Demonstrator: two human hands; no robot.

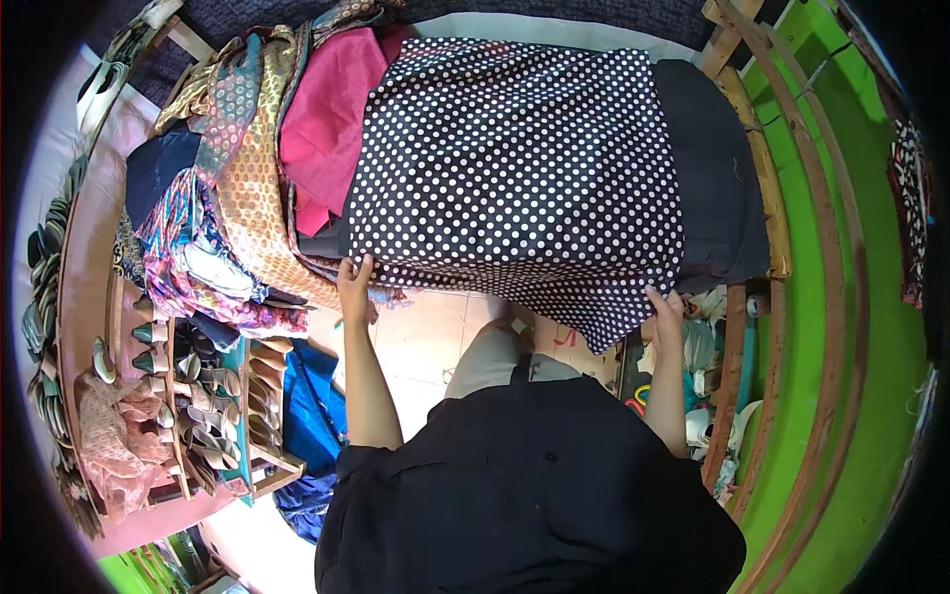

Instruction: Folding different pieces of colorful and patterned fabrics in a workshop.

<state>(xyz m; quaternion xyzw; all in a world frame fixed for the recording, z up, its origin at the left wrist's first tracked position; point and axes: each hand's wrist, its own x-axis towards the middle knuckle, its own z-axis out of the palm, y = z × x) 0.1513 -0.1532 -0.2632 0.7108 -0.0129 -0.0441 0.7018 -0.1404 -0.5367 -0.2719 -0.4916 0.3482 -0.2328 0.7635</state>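
I've got the dotted cloth spread on the far side of both hands, pink cloth to its left, dark cloth showing past its right edge. Left hand pinches the near left corner, right hand pinches the near right side: 2 grips, about equally close. Key relation, I'd judge: long axis runs left to right, roughly parallel to the line between hands; near edge sags lowest toward the right.

White-dotted black cloth, spread, edge drooping
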